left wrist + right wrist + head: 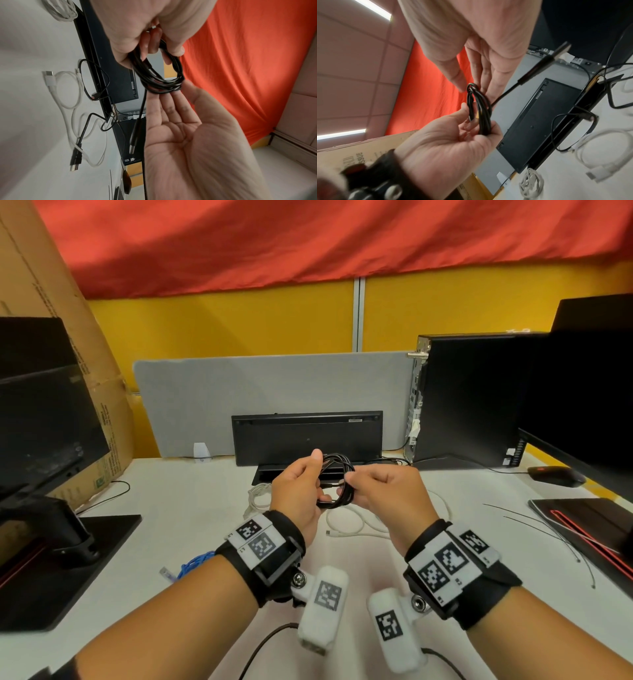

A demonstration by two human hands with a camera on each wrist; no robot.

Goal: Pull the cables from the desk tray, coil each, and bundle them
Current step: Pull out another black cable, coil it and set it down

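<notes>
Both hands held the black cable (337, 481) above the bench (178, 508): left hand (297, 491) gripping the coil at nine o'clock, right hand (387, 491) pinching its three o'clock side so loops stayed gathered.

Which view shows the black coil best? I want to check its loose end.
Left wrist: the black coil spans both hands and its plug end dangles free. The right wrist view shows it edge-on; the head view shows it small and partly hidden by fingers.
</notes>
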